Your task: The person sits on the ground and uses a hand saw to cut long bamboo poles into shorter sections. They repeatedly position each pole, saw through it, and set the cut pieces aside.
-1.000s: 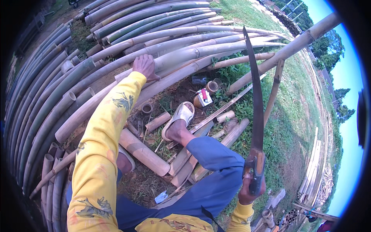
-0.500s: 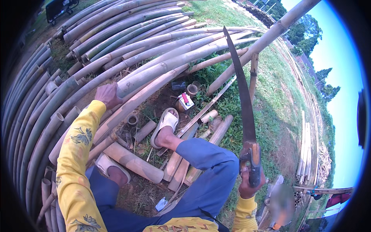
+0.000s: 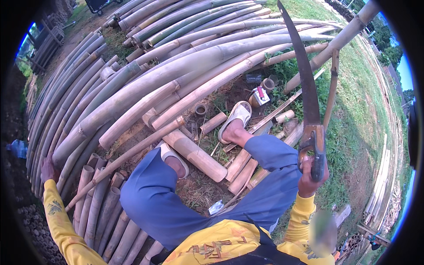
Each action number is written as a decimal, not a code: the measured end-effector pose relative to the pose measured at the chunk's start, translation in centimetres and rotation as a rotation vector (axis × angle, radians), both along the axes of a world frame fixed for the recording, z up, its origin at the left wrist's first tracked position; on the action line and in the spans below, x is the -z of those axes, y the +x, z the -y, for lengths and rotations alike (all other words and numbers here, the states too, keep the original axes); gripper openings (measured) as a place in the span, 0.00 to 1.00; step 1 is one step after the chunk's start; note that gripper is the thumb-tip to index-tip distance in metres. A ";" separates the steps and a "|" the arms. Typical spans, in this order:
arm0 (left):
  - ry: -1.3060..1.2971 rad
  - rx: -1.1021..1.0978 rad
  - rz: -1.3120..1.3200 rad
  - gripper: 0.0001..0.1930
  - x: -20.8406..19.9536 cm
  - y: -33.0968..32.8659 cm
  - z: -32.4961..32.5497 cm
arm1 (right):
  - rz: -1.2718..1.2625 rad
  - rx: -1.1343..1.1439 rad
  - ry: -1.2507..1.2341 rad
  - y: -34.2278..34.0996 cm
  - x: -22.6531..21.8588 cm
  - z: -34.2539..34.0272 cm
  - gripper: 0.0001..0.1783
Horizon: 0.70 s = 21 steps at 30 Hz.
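Observation:
My right hand point(image 3: 312, 177) is closed round the handle of a handsaw point(image 3: 308, 84), whose long dark blade points up and away. Far to the left, my left hand point(image 3: 49, 169) grips the near end of a thick pale bamboo pole point(image 3: 145, 86); some of its fingers are hidden behind the pole. That pole slants from my left hand up to the right, over other poles. Below it lie a shorter bamboo piece point(image 3: 139, 115) and a thin bamboo pole point(image 3: 128, 160). The saw blade is in the air, apart from the held pole.
Stacked bamboo poles point(image 3: 88, 84) fill the left and back. Cut bamboo lengths point(image 3: 194, 154) lie between my sandalled feet, beside a jar with a box point(image 3: 259, 96) on top. A slanted bamboo post point(image 3: 340, 42) rises at the right. Upright bamboo pieces point(image 3: 104, 194) stand at lower left.
My left hand has moved left and nearer, drawing the thick bamboo pole out over the stack. The view has shifted left. The saw stays raised in my right hand.

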State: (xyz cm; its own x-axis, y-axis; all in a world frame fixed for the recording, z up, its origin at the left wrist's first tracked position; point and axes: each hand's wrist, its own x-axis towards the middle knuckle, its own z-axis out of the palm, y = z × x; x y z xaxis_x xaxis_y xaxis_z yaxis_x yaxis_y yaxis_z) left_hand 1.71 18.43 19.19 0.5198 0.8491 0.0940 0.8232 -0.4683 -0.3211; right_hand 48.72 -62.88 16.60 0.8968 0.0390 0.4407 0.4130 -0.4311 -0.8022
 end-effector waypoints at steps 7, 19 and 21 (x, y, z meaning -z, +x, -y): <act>-0.059 -0.085 -0.326 0.38 9.9 -7.7 1.1 | 0.032 0.002 -0.101 -0.4 -0.4 -0.5 0.12; -0.047 0.426 0.189 0.30 9.6 16.2 9.7 | 0.052 0.078 -0.109 -1.9 -2.1 -0.2 0.04; -0.071 0.654 0.343 0.22 9.2 26.7 16.7 | 0.071 0.089 -0.110 -1.7 -2.1 0.6 0.04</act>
